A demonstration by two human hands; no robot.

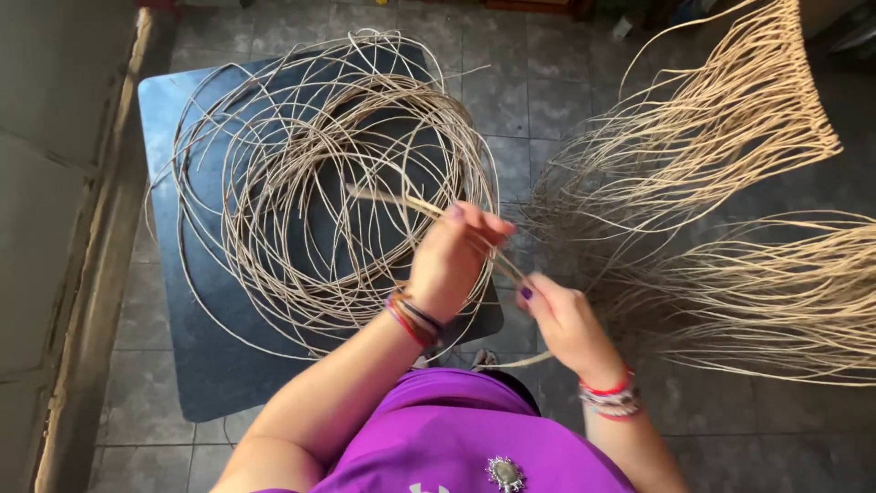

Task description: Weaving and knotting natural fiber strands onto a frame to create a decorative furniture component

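A: What is held at centre frame?

B: A thin pale tan cane strand (429,208) is gripped by both hands. The left hand (449,260) is closed around it, fingertips pinched near the upper end. The right hand (568,321) is closed on the lower stretch, thumb and forefinger pressed together on it.

A: Where does the strand lie?

B: It is held in the air, slanting from upper left to lower right, above the near edge of a loose round coil of tan cane (319,183). The far tip is seen over the coil's open middle.

A: And under the coil?

B: A dark blue-grey rectangular mat (205,365) is laid on the grey tiled floor (511,100); the coil rests on it and spills past its edges.

A: To the right?

B: Two fanned bundles of straight pale cane lengths (730,128) are spread on the tiles, just beside the right hand. Whether they are touched cannot be told.

A: Wrists?

B: Bead bracelets (610,397) are worn on both. A purple shirt (456,438) is seen below.
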